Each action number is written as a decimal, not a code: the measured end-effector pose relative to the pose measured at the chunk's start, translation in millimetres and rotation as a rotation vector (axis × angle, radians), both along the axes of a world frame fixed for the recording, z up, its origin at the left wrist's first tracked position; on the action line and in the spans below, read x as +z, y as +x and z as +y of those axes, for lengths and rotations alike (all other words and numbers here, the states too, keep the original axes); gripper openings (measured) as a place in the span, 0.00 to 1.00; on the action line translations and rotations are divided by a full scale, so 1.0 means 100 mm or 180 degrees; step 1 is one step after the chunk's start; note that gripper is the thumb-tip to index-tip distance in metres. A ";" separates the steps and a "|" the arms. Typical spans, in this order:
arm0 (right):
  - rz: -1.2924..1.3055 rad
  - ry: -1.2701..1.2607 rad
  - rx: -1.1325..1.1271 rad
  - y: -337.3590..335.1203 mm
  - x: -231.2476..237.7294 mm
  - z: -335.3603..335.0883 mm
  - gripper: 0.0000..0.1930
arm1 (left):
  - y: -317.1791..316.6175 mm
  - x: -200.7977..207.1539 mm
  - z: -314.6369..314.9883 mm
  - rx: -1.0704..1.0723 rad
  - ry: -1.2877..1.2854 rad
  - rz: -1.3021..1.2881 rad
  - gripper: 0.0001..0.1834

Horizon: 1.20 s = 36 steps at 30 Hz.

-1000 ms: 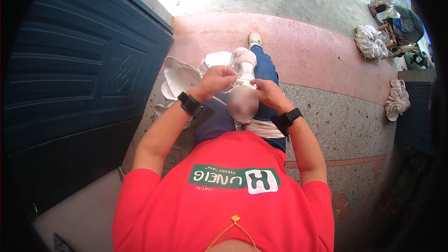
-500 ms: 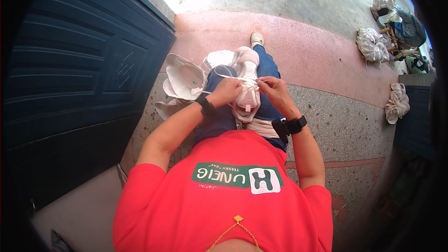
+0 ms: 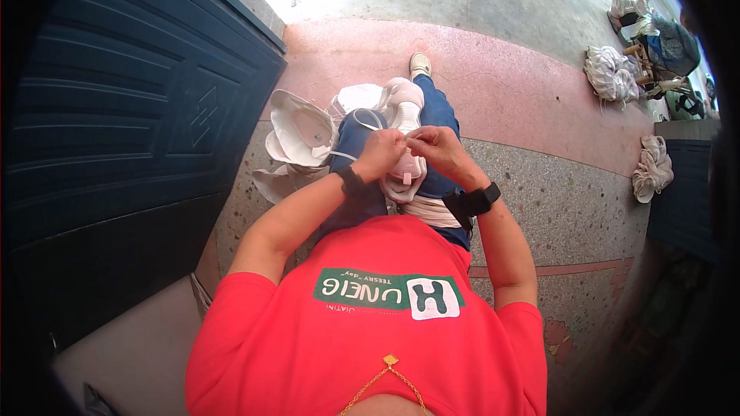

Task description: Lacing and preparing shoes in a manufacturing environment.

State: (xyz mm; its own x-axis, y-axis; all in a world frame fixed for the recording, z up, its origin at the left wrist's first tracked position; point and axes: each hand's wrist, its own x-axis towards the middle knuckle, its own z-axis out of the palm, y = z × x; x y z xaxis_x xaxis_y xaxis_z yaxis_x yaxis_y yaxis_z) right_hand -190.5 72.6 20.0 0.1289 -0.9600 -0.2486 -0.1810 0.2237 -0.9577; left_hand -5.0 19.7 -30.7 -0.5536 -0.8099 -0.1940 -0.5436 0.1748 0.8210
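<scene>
A pale pink and white sneaker (image 3: pixel 405 177) lies lengthwise over my thighs, its heel toward me. Above its lacing my left hand (image 3: pixel 382 152) and my right hand (image 3: pixel 441 151) meet, fingertips pinched together. A white shoelace (image 3: pixel 368 117) loops out from my left hand over the knee, and part of it trails left toward a white shoe upper. My right hand's thumb and forefinger close on the lace too, though the bit between the fingertips is mostly hidden. The hands cover the middle of the sneaker.
White shoe uppers (image 3: pixel 302 129) are piled left of my knee, beside a dark blue panelled door (image 3: pixel 146 100). On the right stand bundles of white shoes (image 3: pixel 611 75), a blue basket-like item (image 3: pixel 674 48) and another beige bundle (image 3: pixel 652 169). The floor (image 3: pixel 539 192) is speckled stone with a pink band.
My right hand has moved left and my left hand slightly right, so the fingertips now meet over the sneaker. The lace stretched between them is now covered.
</scene>
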 end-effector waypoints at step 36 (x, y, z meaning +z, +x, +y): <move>0.0699 0.0617 -0.1053 0.16 -0.76 0.28 0.15 | -0.07 -0.05 -0.08 0.0580 0.2522 0.1528 0.09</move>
